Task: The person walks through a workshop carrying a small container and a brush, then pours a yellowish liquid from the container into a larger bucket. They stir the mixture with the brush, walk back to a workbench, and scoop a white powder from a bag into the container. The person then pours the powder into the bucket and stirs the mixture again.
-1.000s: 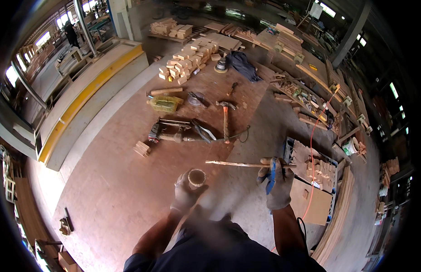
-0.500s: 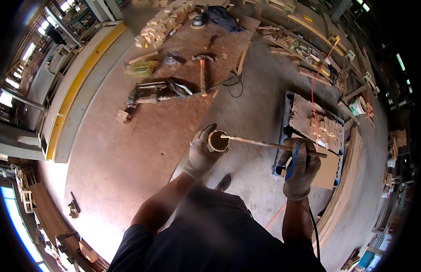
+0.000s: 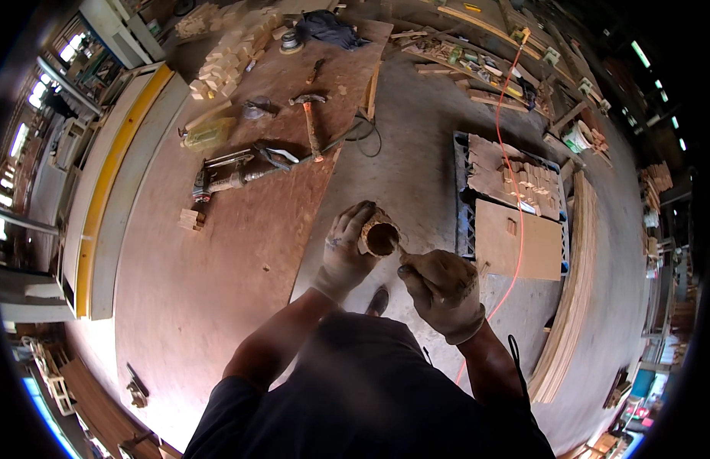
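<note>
My left hand (image 3: pixel 343 249), in a worn work glove, holds a small round wooden cup (image 3: pixel 379 237) with its open mouth turned up. My right hand (image 3: pixel 444 291), also gloved, is closed just right of the cup and pinches a thin stick (image 3: pixel 397 249) whose tip reaches into the cup's mouth. Both hands hover above the grey concrete floor (image 3: pixel 405 168), in front of my dark shirt.
A large brown plywood sheet (image 3: pixel 217 252) lies on the floor to the left, with a power tool (image 3: pixel 232 174), a hammer (image 3: pixel 309 115) and stacked wood blocks (image 3: pixel 225 57) on it. To the right a pallet (image 3: pixel 516 206) carries boards and small blocks, crossed by an orange cord (image 3: pixel 516 214).
My hands came closer together. The long stick that stretched between them has been drawn in, so only its short end now shows at the cup. The view tilted further down.
</note>
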`<action>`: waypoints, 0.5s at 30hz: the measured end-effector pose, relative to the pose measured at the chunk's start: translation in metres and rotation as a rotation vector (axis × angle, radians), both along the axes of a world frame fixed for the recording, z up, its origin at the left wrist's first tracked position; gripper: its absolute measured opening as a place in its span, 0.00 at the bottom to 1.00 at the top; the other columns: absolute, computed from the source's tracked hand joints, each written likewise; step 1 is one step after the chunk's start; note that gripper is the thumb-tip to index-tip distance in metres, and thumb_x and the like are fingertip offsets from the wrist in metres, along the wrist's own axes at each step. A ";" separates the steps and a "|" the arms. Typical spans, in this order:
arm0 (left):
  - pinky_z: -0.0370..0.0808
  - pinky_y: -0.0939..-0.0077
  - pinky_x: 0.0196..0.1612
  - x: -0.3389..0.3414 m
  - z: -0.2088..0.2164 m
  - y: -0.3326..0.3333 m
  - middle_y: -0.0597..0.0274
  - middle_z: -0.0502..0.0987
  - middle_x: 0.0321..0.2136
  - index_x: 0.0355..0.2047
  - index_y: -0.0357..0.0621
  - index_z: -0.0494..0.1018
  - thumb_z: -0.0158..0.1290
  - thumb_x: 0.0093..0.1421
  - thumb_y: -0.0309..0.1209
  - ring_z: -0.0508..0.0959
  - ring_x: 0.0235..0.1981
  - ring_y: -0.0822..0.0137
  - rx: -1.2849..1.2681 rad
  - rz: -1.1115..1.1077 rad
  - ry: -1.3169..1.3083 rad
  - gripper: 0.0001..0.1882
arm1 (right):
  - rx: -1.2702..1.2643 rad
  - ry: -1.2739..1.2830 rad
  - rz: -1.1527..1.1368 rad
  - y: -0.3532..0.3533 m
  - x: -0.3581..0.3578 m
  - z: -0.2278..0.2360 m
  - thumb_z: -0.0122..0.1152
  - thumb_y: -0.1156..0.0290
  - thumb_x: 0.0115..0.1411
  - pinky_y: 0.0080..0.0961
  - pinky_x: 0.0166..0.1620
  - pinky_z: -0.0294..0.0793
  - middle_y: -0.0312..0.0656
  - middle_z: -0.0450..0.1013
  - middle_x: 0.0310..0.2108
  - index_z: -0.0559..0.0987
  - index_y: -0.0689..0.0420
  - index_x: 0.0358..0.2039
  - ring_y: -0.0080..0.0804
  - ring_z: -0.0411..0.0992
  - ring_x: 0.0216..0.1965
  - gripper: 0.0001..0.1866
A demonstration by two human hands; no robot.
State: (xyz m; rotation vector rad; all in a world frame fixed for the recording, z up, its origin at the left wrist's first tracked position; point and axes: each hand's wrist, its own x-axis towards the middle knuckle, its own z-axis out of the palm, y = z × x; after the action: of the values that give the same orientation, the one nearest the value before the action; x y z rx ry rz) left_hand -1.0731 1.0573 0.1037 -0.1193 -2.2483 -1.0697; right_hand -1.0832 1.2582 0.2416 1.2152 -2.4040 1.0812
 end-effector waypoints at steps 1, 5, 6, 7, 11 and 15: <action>0.78 0.55 0.62 0.000 0.000 -0.006 0.46 0.78 0.60 0.63 0.37 0.73 0.76 0.47 0.27 0.79 0.59 0.44 0.000 -0.016 -0.005 0.41 | 0.017 -0.008 -0.010 -0.006 0.004 0.002 0.72 0.75 0.61 0.38 0.32 0.79 0.40 0.80 0.29 0.80 0.56 0.39 0.41 0.80 0.28 0.08; 0.79 0.56 0.62 0.011 0.003 -0.026 0.46 0.78 0.61 0.62 0.38 0.74 0.76 0.48 0.27 0.79 0.60 0.44 0.036 -0.065 -0.048 0.40 | -0.042 -0.098 -0.081 -0.024 0.024 0.013 0.70 0.74 0.61 0.39 0.32 0.79 0.42 0.80 0.31 0.80 0.57 0.39 0.42 0.79 0.28 0.08; 0.80 0.56 0.62 0.014 0.002 -0.031 0.46 0.77 0.61 0.62 0.38 0.74 0.76 0.48 0.26 0.79 0.60 0.44 0.049 -0.076 -0.059 0.40 | -0.094 -0.129 -0.109 -0.028 0.030 0.014 0.70 0.75 0.61 0.39 0.33 0.79 0.42 0.80 0.31 0.81 0.57 0.40 0.43 0.79 0.28 0.08; 0.80 0.56 0.61 0.016 0.003 -0.036 0.46 0.77 0.61 0.62 0.38 0.74 0.76 0.48 0.26 0.79 0.60 0.44 0.048 -0.088 -0.048 0.40 | -0.052 -0.061 -0.091 -0.034 0.033 0.014 0.69 0.75 0.61 0.40 0.33 0.79 0.42 0.80 0.31 0.81 0.58 0.39 0.43 0.79 0.28 0.07; 0.81 0.57 0.60 0.022 0.000 -0.044 0.45 0.77 0.61 0.62 0.38 0.74 0.76 0.48 0.26 0.79 0.60 0.44 0.078 -0.170 -0.035 0.39 | 0.024 -0.032 -0.136 -0.049 0.055 0.016 0.69 0.77 0.60 0.41 0.34 0.79 0.42 0.80 0.31 0.81 0.58 0.38 0.45 0.79 0.29 0.06; 0.82 0.56 0.60 0.024 -0.003 -0.036 0.45 0.78 0.60 0.61 0.38 0.74 0.76 0.48 0.26 0.79 0.59 0.43 0.145 -0.273 -0.055 0.38 | -0.008 -0.105 -0.288 -0.043 0.085 0.024 0.70 0.75 0.59 0.40 0.34 0.79 0.41 0.80 0.32 0.81 0.56 0.38 0.44 0.79 0.29 0.07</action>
State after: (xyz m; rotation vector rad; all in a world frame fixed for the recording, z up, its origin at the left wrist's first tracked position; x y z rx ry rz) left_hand -1.0493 1.0215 0.1009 -0.3479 -2.2380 -1.3909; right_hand -0.9977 1.2149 0.2654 0.7940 -2.5484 1.0854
